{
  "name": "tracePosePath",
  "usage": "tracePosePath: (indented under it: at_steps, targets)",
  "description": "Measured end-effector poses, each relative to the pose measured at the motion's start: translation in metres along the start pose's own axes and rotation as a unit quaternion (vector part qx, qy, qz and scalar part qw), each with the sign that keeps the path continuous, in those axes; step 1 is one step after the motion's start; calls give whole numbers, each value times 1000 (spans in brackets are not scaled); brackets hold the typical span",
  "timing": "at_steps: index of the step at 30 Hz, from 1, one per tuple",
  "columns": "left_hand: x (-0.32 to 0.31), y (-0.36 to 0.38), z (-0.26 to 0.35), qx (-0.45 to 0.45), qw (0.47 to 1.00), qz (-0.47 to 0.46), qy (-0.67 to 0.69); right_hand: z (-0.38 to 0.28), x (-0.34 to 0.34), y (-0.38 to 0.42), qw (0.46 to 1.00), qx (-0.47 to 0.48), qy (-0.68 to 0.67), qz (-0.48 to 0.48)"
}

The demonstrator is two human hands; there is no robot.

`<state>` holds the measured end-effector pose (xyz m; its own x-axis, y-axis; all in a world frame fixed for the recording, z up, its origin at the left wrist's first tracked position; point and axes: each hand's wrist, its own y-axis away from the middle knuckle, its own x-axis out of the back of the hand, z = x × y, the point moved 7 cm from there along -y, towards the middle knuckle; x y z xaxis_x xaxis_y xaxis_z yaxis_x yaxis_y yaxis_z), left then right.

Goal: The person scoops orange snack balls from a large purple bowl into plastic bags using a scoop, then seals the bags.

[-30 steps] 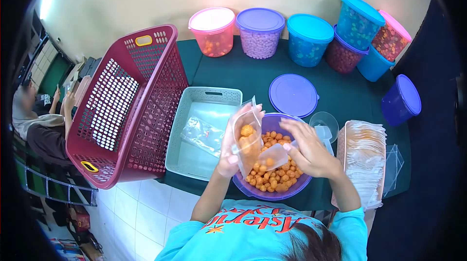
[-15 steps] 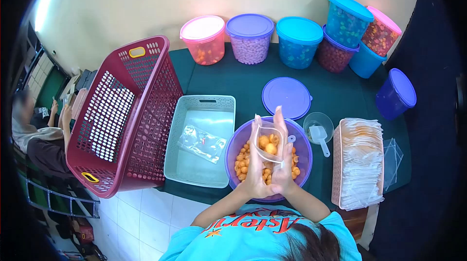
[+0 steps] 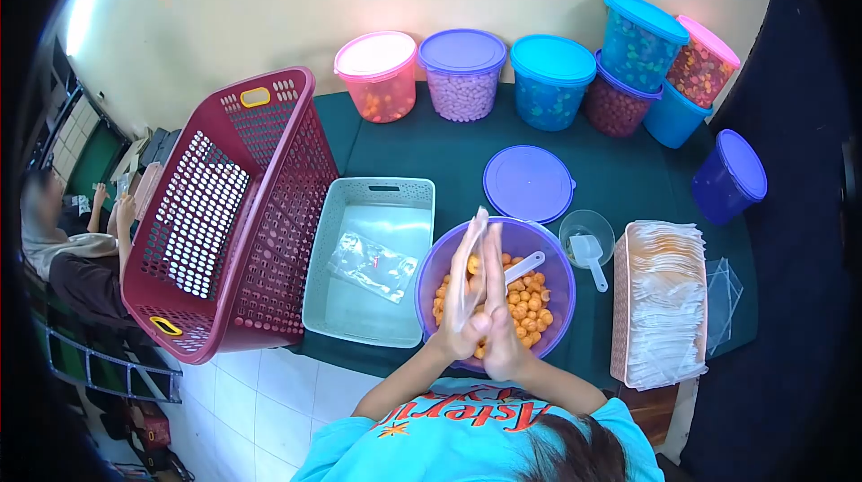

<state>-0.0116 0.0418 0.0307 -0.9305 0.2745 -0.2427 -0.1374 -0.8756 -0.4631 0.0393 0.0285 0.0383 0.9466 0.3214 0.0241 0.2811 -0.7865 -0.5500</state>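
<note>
Above a purple tub (image 3: 568,289) of round orange snacks (image 3: 532,307), my left hand (image 3: 456,307) and my right hand (image 3: 499,320) are pressed almost palm to palm, fingers stretched up and away from me. Between them is a clear plastic bag (image 3: 468,277), mostly hidden by the hands; some orange shows near its upper part. A white scoop (image 3: 530,265) rests in the tub, its handle pointing to the upper right beside my right hand.
Left stand a pale green basket (image 3: 364,335) holding a plastic packet (image 3: 373,265) and a large maroon basket (image 3: 278,240). A purple lid (image 3: 530,182), a clear bowl (image 3: 575,226) with another scoop (image 3: 589,253), and a bag-filled pink basket (image 3: 620,320) lie around. Lidded tubs (image 3: 462,78) line the back. A person (image 3: 85,258) sits far left.
My hands have come closer together, flattening the bag held between them and turning it edge-on. More snacks and the scoop's handle now show in the tub.
</note>
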Motion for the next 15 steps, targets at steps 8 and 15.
tracePosePath:
  at_steps: [8, 15]
  targets:
    - [28, 2, 14, 19, 997, 27, -64, 8, 54, -6, 986, -149, -68, 36]
    - [25, 3, 42, -32, 978, 90, -183, -21, 61, -5, 991, -71, -68, 87]
